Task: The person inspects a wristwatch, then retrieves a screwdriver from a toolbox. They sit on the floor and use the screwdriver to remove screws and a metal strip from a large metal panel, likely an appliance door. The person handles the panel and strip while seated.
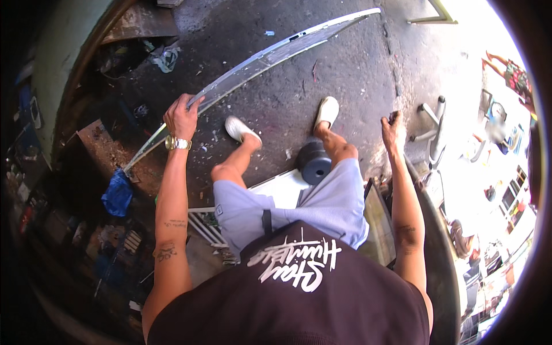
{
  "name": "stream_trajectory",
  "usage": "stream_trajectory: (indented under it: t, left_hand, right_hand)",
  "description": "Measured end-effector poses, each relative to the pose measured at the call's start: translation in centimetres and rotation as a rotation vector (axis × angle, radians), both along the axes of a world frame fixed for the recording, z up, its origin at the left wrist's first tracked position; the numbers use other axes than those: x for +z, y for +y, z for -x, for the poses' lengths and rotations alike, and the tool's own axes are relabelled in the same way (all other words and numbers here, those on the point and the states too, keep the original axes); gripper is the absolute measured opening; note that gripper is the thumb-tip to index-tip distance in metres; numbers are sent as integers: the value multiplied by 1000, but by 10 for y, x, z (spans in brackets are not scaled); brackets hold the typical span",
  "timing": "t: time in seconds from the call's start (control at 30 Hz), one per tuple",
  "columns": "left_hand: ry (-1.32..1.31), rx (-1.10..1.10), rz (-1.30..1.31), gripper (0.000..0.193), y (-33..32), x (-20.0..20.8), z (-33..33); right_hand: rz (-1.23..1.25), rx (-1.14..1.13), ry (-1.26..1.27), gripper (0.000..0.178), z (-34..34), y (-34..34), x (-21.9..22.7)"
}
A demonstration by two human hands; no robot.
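Note:
My left hand point(181, 122), with a metal watch on the wrist, is closed over the upper edge of a long, thin framed panel point(282, 52). The panel stands on edge, its pale rim curving from the blue plastic bag point(117, 194) at the left up to the far middle. My right hand point(394, 131) is apart from the panel, out to the right, with its fingers curled. Something small and dark shows at those fingertips, too small to name. Between my legs, a dark round weight-like object point(315, 163) rests near a white surface point(283, 188).
A crumpled pale plastic bag point(165, 58) and a brown board point(103, 150) lie on the left. An overturned grey chair base point(434, 129) is on the right. At the far right, another person's patterned clothing point(517, 79) shows. A white slatted rack point(207, 227) stands beside my left leg.

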State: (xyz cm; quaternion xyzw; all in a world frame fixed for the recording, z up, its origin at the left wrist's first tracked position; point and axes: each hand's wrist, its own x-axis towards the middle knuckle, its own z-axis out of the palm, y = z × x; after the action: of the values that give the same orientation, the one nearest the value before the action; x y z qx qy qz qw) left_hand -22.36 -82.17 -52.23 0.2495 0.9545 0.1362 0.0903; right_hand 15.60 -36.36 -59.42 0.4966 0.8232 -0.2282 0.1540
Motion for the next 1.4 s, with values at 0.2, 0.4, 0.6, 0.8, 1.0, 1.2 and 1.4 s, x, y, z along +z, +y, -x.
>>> stream_trajectory:
  t: [0.2, 0.4, 0.6, 0.8, 1.0, 1.2, 1.4]
  left_hand:
    - [48, 157, -46, 33, 17, -84, -9]
    - [145, 285, -29, 43, -18, -127, 19]
    - [435, 209, -17, 55, -30, -159, 38]
    - [555, 197, 14, 59, -26, -146, 0]
    - [716, 118, -4, 49, -14, -126, -91]
    - [751, 91, -20, 48, -3, -124, -139]
    - [556, 187, 97, 52, 3, -113, -141]
  right_hand:
    - [71, 94, 177, 24, 79, 11, -46]
    - [310, 411, 368, 24, 150, -50, -119]
    - [421, 927, 668, 23, 221, -126, -141]
    - [211, 1134, 811, 27, 224, -192, -99]
    - [186, 1049, 869, 27, 164, -216, -39]
    - [389, 754, 1115, 32, 116, -244, -51]
    - [350, 769, 932, 31, 106, -238, -71]
